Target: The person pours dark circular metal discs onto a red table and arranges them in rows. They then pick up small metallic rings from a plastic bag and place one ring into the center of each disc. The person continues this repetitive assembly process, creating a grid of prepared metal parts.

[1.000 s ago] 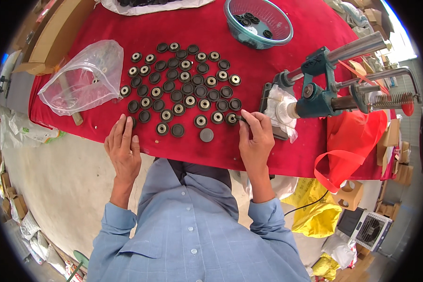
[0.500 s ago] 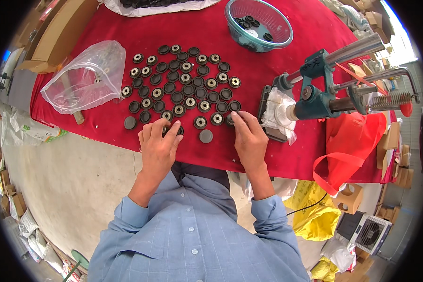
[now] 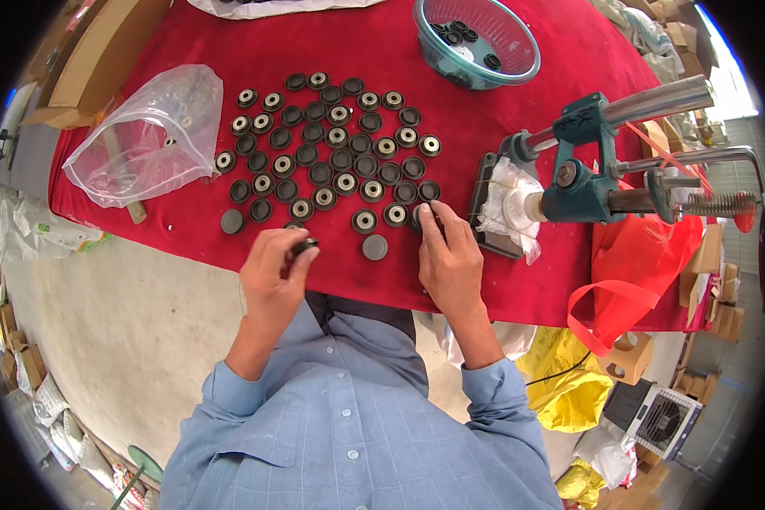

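Note:
Between the thumb and fingers of my left hand, a small black round cap is pinched on edge near the table's front. Just beyond those fingers another black round piece shows in part. My right hand rests at the right of the spread of parts, its fingertips closed on a black round piece that they mostly cover. Several black caps and several black pieces with metal bearings in them lie flat beyond my hands. A grey-faced disc lies between my hands.
A teal hand press stands right of my right hand. Behind is a clear blue-green basin holding black parts. At left lies a clear plastic bag with parts, over a wooden-handled tool. A red bag hangs at the right edge.
My left hand has lifted a black cap off the cloth and drawn it slightly left and nearer. My right hand stays at almost the same spot.

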A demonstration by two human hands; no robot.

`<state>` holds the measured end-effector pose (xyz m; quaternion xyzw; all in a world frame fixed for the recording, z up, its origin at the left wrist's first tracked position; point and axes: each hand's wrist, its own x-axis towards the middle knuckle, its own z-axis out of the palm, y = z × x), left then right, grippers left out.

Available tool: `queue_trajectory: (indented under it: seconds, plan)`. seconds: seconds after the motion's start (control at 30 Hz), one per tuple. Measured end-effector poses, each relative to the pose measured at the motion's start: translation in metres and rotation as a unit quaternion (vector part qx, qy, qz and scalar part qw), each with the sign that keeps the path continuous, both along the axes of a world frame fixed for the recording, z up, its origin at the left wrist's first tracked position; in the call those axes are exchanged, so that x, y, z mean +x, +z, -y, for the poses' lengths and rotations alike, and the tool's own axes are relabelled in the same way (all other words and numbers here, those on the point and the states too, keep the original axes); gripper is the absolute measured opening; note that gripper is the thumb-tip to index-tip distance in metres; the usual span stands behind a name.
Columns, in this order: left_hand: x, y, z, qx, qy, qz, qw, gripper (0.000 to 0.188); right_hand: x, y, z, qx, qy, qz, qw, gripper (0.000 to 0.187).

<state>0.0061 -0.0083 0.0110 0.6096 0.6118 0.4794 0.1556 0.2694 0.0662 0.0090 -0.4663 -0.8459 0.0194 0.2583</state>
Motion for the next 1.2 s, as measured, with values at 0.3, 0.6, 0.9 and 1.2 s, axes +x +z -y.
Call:
queue_trajectory:
  seconds: [0.3, 0.6, 0.9, 1.2]
  plan:
    - [-0.033, -0.001, 0.01, -0.003, 0.066, -0.022, 0.998, 0.029, 0.001, -0.011, 0.009, 0.023, 0.004, -0.025, 0.999, 0.047]
    - [-0.018, -0.013, -0.003, 0.045, 0.029, -0.089, 0.995, 0.032, -0.005, -0.012, 0.03, -0.01, -0.029, 0.021, 0.999, 0.054]
    - [-0.019, -0.027, 0.003, 0.073, 0.007, -0.185, 0.98, 0.042, -0.004, -0.009, 0.036, -0.053, -0.042, 0.043, 0.997, 0.073]
    - [-0.023, -0.016, 0.003, 0.095, -0.009, -0.271, 0.958, 0.04, -0.014, -0.008, 0.045, -0.039, -0.065, 0.091, 0.993, 0.079]
